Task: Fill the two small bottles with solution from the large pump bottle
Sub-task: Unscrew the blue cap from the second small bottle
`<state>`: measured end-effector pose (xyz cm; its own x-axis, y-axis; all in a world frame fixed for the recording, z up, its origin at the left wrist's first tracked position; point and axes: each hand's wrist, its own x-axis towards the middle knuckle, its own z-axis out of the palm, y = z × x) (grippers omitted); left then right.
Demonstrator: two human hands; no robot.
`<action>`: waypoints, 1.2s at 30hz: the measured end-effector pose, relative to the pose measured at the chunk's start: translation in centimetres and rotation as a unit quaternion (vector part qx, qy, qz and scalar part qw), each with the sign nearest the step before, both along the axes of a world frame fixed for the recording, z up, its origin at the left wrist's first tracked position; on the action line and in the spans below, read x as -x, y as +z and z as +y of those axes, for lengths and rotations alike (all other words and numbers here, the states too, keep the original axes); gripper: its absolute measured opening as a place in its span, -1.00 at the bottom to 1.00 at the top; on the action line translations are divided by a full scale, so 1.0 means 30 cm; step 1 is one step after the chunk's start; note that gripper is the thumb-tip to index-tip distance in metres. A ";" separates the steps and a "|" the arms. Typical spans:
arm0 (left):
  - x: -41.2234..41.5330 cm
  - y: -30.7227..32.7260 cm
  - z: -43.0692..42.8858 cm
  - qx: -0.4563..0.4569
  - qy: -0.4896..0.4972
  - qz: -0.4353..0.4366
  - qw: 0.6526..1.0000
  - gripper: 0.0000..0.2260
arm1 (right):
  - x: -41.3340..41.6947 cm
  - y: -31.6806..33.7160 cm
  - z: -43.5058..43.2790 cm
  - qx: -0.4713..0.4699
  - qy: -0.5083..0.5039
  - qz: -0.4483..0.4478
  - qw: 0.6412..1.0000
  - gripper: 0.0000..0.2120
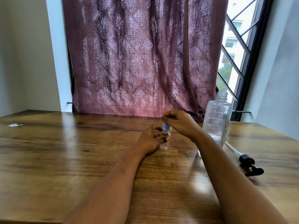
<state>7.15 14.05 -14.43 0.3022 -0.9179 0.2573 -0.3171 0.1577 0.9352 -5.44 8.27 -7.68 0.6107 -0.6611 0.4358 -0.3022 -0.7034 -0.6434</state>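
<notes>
A small clear bottle (pixel 164 143) stands on the wooden table (pixel 64 151) at its middle. My left hand (pixel 151 138) grips its body. The bottle carries a blue cap (pixel 166 126), and my right hand (pixel 179 122) pinches the top of that cap from above. Something clear shows just behind the cap, perhaps a second small bottle (pixel 169 130); it is mostly hidden. The large clear bottle (pixel 217 117) stands uncapped to the right, with some liquid low inside. Its black pump head (pixel 250 164) with a long tube lies on the table at the right.
A small crumpled wrapper (pixel 15 125) lies at the table's far left. A maroon patterned curtain (pixel 137 59) hangs behind the table's back edge, and a barred window (pixel 234 54) is at the right.
</notes>
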 end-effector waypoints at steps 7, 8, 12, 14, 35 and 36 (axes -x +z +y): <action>0.003 0.005 0.007 0.001 -0.002 -0.005 1.000 -0.66 | -0.008 -0.018 -0.009 0.038 0.024 0.072 0.996 -0.84; 0.004 0.005 0.008 0.000 -0.003 -0.003 1.000 -0.67 | -0.002 -0.013 -0.010 0.019 0.040 0.069 0.997 -0.79; 0.003 0.004 0.008 0.004 0.000 -0.008 1.000 -0.71 | 0.007 -0.002 -0.013 -0.033 0.035 0.014 0.999 -0.65; 0.004 0.004 0.009 0.008 -0.003 -0.004 1.000 -0.69 | 0.001 -0.007 -0.015 0.011 -0.002 0.032 0.999 -0.77; -0.006 -0.006 -0.010 0.016 -0.016 -0.001 1.000 -0.74 | 0.012 -0.011 -0.056 -0.149 -0.011 -0.216 0.965 -0.76; -0.006 -0.007 -0.010 0.015 -0.017 -0.003 1.000 -0.75 | 0.010 -0.015 -0.053 -0.171 -0.013 -0.222 0.960 -0.78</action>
